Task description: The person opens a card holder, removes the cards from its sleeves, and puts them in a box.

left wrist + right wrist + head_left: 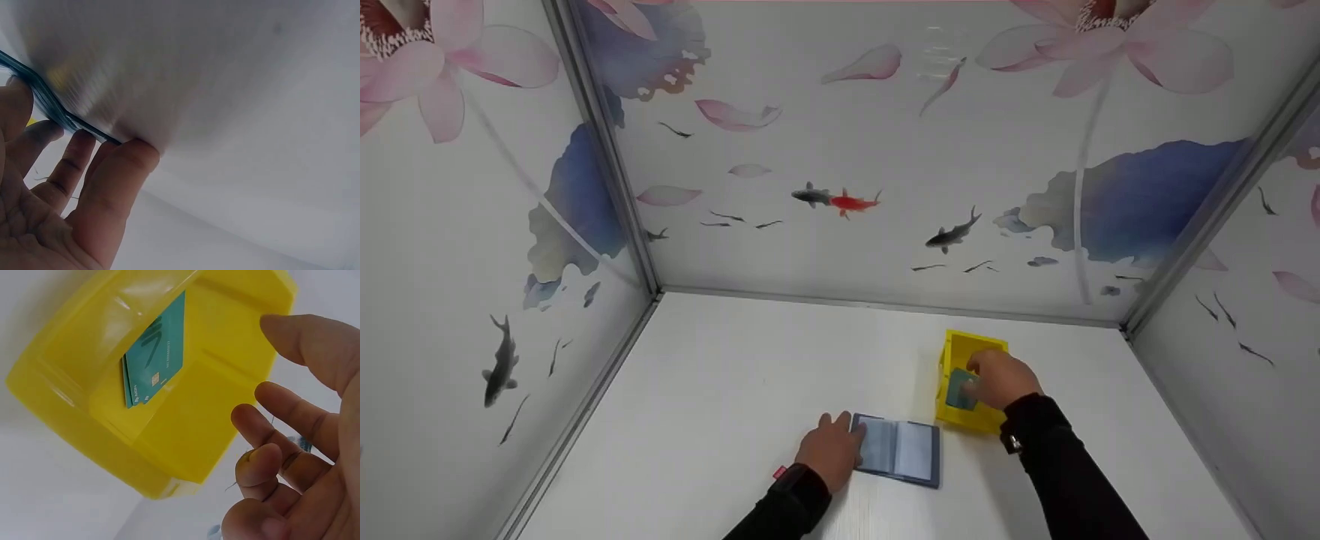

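An open card holder [913, 448] with dark blue covers and clear sleeves lies on the white table. My left hand [831, 450] grips it at its left edge; the left wrist view shows the fingertips [138, 154] along the holder's thin dark edge [50, 104]. Over the yellow bin [973, 421] is my right hand [1005, 379], its fingers loosely bent with nothing between them. Inside the bin, several green cards [157, 354] lean in a stack against the wall, apart from the right fingers in the right wrist view.
The bin stands just behind and right of the card holder. White panels printed with flowers and fish close off the back wall [810, 255], left side and right side. Grey metal strips [885, 306] run along the table's edges.
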A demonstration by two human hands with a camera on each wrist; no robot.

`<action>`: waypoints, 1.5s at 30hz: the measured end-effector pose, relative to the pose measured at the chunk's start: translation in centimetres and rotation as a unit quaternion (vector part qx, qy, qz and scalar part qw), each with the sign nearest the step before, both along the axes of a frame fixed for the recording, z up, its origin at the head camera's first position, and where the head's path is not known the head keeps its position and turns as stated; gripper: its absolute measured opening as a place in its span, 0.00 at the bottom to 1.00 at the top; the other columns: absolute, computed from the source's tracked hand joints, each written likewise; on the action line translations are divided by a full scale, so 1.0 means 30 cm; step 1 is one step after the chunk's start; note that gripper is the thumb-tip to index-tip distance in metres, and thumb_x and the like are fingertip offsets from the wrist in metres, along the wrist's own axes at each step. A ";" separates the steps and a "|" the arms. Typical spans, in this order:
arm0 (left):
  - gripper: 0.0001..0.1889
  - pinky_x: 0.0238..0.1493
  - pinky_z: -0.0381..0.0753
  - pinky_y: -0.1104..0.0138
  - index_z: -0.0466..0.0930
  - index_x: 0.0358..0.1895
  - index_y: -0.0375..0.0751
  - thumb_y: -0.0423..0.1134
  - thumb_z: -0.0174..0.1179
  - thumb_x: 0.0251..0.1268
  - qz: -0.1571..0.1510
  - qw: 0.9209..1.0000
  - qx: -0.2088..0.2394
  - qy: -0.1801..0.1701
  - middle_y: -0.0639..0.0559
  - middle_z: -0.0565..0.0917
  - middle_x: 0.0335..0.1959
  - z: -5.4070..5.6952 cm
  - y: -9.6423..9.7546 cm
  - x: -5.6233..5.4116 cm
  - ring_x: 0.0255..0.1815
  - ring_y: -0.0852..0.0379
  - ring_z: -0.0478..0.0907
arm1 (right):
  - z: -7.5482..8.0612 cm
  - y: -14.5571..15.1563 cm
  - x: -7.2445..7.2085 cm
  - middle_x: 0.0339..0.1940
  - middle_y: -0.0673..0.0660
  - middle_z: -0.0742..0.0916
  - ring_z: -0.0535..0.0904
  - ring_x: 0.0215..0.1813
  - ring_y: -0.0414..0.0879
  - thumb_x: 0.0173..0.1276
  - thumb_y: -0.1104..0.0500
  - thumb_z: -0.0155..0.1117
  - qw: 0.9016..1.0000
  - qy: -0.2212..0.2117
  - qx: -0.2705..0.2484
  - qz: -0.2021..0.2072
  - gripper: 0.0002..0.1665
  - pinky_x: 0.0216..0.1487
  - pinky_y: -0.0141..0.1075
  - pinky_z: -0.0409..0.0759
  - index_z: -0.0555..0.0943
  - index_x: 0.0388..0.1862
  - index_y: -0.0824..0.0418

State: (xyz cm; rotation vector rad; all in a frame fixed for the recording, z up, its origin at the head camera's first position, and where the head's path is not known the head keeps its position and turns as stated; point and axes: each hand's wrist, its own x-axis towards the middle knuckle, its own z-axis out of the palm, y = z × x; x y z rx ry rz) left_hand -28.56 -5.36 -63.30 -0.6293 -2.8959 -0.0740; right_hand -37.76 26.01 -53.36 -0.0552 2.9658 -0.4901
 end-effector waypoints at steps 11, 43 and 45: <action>0.27 0.40 0.87 0.64 0.89 0.72 0.52 0.48 0.79 0.72 0.001 1.000 0.007 -0.012 0.47 0.87 0.60 -0.016 0.002 -0.006 0.48 0.52 0.80 | -0.013 -0.068 0.086 0.58 0.60 0.96 0.88 0.48 0.51 0.74 0.51 0.82 0.998 0.053 -0.030 0.026 0.22 0.65 0.56 0.90 0.93 0.60 0.62; 0.26 0.51 0.92 0.57 0.87 0.75 0.53 0.49 0.76 0.76 -0.001 0.999 0.009 -0.035 0.44 0.86 0.70 -0.008 0.000 -0.007 0.60 0.45 0.84 | -0.188 -0.317 0.216 0.58 0.56 0.91 0.90 0.59 0.51 0.72 0.51 0.84 0.982 0.049 -0.089 0.157 0.21 0.69 0.53 0.89 0.92 0.57 0.60; 0.26 0.50 0.92 0.57 0.87 0.75 0.53 0.49 0.75 0.77 -0.003 0.999 0.008 -0.035 0.44 0.86 0.70 -0.006 -0.002 -0.007 0.60 0.45 0.84 | -0.200 -0.333 0.222 0.60 0.55 0.90 0.90 0.60 0.50 0.72 0.48 0.84 0.982 0.049 -0.080 0.167 0.23 0.69 0.52 0.89 0.91 0.58 0.59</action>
